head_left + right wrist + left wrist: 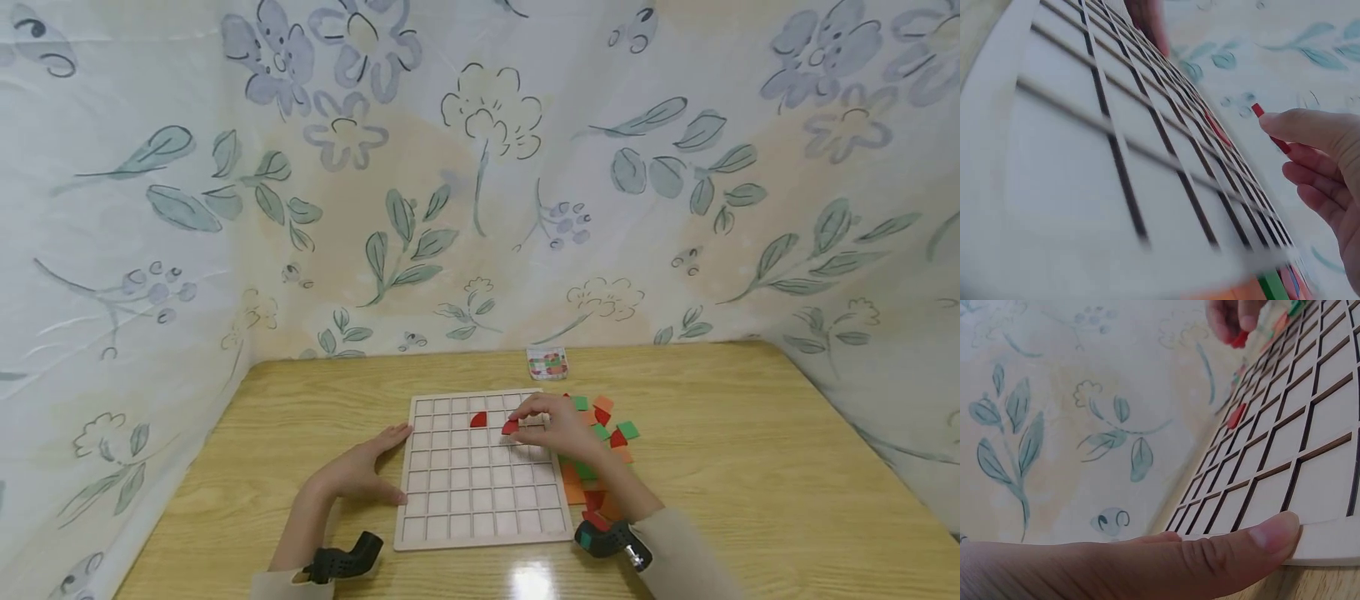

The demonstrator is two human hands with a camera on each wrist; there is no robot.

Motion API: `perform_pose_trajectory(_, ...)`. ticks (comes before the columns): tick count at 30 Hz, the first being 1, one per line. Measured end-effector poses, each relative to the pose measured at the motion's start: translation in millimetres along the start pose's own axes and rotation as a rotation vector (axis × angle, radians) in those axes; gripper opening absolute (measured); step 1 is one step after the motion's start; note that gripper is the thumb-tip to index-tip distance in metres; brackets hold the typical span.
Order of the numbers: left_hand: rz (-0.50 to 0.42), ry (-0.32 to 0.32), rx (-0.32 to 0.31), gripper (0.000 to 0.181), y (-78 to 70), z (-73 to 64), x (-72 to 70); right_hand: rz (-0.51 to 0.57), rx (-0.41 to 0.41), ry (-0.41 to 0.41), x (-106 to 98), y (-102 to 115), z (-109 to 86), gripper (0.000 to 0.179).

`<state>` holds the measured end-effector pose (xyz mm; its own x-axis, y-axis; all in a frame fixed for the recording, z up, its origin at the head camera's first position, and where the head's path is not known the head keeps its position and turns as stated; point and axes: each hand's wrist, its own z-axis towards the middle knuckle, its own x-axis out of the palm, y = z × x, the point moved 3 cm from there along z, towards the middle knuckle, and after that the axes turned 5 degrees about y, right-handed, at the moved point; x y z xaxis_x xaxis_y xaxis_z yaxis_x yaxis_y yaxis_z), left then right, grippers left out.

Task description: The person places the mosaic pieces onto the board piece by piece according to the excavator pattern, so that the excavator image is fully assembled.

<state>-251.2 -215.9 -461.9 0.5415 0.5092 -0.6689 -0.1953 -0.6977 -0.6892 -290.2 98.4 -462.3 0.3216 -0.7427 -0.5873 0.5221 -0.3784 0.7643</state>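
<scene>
A pale wooden grid board (480,479) with square cells lies on the table. My right hand (558,429) pinches a red quarter-circle tile (510,427) between thumb and fingers above the board's upper part; in the right wrist view the tile (1279,143) appears edge-on, clear of the grid. Another red quarter-circle tile (479,420) sits in a cell a little to the left. At the board's left edge rests my left hand (358,471), thumb and fingers spread along it. The left wrist view shows its thumb (1241,550) touching the rim.
Several loose green, orange and red tiles (627,430) lie scattered along the board's right side, partly under my right forearm. A small card (548,363) with a coloured pattern is at the table's back. Floral cloth (480,208) hangs behind the wooden table (750,467).
</scene>
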Motion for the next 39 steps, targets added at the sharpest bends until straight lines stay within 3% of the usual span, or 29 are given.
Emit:
perform_pose_trajectory(12,0.016,-0.005,-0.018,0.100,2.4,1.0,0.3,-0.015,-0.061,0.031,45,23,39.8,0.022)
perform_pose_trajectory(20,0.015,-0.007,-0.012,0.099,1.3,0.1,-0.9,-0.045,-0.056,0.065,73,34,61.6,0.022)
perform_pose_trajectory(30,0.022,-0.002,-0.004,0.098,2.8,1.5,-2.1,-0.137,-0.070,0.130,93,42,73.0,0.022)
perform_pose_trajectory(39,0.025,-0.004,-0.028,0.098,1.7,1.4,-1.9,-0.066,-0.095,0.137,98,43,72.1,0.021)
